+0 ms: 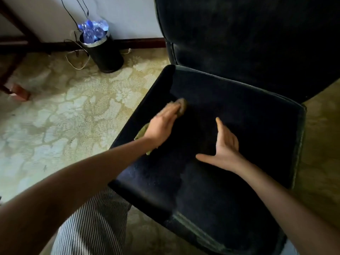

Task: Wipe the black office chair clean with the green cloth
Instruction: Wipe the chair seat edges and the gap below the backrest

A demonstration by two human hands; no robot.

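Observation:
The black office chair fills the right half of the head view, its seat toward me and its backrest rising at the top right. My left hand presses the green cloth flat on the seat's left part; cloth shows past my fingertips and beside my wrist. The hand looks blurred by motion. My right hand rests on the middle of the seat with fingers and thumb spread, holding nothing.
A black waste bin full of plastic bottles stands by the wall to the chair's left, with cables trailing around it. Dark wooden furniture legs stand at the far left. Patterned carpet covers the floor. My striped trouser leg is at the bottom.

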